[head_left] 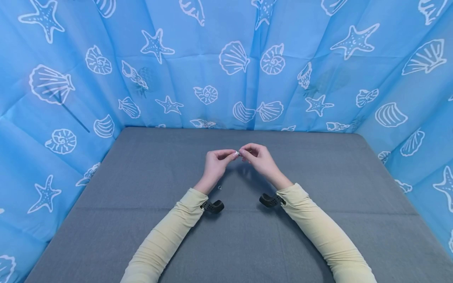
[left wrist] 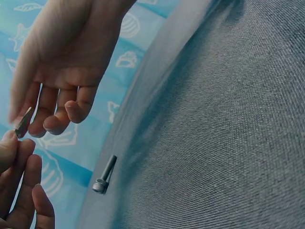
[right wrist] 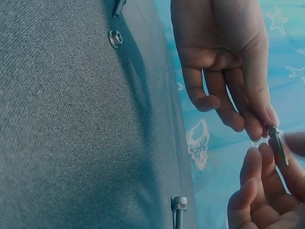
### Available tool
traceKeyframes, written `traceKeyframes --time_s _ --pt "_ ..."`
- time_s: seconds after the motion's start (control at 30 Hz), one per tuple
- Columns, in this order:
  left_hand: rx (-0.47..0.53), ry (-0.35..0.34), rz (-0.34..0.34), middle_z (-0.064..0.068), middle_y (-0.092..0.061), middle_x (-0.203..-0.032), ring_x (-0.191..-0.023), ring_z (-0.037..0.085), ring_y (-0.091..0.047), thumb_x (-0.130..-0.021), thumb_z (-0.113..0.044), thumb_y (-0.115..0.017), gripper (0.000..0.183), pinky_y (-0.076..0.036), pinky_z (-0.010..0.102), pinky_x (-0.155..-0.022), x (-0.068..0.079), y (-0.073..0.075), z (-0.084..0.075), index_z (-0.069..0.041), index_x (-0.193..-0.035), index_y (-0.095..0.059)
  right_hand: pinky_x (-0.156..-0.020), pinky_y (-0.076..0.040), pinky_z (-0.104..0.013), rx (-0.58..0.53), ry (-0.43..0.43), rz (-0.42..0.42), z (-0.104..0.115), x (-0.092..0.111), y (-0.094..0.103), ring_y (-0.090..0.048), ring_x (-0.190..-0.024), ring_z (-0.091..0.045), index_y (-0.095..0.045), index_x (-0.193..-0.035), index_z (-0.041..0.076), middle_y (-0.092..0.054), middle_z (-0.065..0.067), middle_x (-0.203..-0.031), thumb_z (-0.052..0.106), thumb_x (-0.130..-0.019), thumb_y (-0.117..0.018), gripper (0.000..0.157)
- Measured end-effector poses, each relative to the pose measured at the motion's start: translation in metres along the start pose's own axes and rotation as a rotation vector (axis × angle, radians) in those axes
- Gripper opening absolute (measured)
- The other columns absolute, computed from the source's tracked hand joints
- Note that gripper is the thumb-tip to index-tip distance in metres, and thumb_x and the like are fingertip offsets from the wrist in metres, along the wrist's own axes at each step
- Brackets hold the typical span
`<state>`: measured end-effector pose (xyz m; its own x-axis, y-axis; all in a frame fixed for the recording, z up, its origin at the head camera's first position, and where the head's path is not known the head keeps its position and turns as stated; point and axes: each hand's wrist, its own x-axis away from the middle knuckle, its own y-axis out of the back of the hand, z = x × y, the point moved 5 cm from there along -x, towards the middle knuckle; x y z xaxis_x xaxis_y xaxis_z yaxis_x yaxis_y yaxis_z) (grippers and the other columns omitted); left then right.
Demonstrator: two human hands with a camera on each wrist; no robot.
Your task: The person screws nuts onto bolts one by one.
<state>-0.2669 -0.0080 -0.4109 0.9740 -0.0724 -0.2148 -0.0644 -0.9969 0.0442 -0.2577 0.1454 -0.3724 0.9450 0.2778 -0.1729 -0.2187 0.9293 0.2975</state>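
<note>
My left hand (head_left: 216, 163) and right hand (head_left: 260, 159) meet above the far half of the table, fingertip to fingertip at a small metal bolt (right wrist: 280, 148). In the right wrist view the left hand (right wrist: 221, 52) pinches the bolt's thicker end between thumb and fingers. The shank points toward the right hand (right wrist: 267, 200), between its fingers and a blurred thumb. From the left wrist view, the bolt (left wrist: 24, 123) sits between the left fingertips and the right thumb and index finger. The other fingers of both hands curl loosely.
A flanged nut (head_left: 220, 188) lies on the grey cloth-covered table (head_left: 141, 188) near the left wrist. A socket-head bolt (left wrist: 104, 177) lies on the cloth in the left wrist view; a bolt (right wrist: 179, 205) also shows in the right wrist view. Blue curtain (head_left: 209, 70) surrounds the table's back and sides.
</note>
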Motion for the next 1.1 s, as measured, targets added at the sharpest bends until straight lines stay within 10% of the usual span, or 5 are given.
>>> traceKeyframes --time_s 0.57,0.8,1.1 --pt "0.022 -0.009 0.004 0.012 -0.072 -0.093 -0.086 0.023 -0.069 -0.087 -0.019 -0.073 0.025 -0.053 0.052 -0.083 -0.003 0.001 -0.003 0.002 -0.101 -0.073 -0.069 -0.051 -0.043 -0.028 -0.016 0.001 -0.022 -0.010 0.000 -0.062 -0.081 -0.029 -0.063 -0.108 -0.003 -0.062 -0.024 -0.096 0.017 -0.097 -0.059 0.023" --pt "-0.022 -0.007 0.022 0.021 -0.070 -0.096 -0.090 0.031 -0.067 -0.090 -0.007 -0.068 0.021 -0.056 0.033 -0.077 0.009 0.002 -0.035 0.009 -0.102 -0.070 -0.073 -0.051 -0.047 -0.011 -0.036 0.020 -0.023 -0.012 -0.001 -0.061 -0.087 -0.036 -0.065 -0.106 -0.001 -0.063 -0.021 -0.100 0.019 -0.097 -0.060 0.023" --pt "0.005 0.009 -0.008 0.012 -0.072 -0.094 -0.087 0.023 -0.068 -0.087 -0.019 -0.072 0.023 -0.054 0.048 -0.083 0.000 0.003 -0.003 0.000 -0.101 -0.074 -0.081 -0.050 -0.055 -0.062 -0.010 0.008 -0.025 -0.011 -0.004 -0.061 -0.093 -0.042 -0.062 -0.109 -0.002 -0.064 -0.017 -0.101 0.013 -0.093 -0.064 0.022"
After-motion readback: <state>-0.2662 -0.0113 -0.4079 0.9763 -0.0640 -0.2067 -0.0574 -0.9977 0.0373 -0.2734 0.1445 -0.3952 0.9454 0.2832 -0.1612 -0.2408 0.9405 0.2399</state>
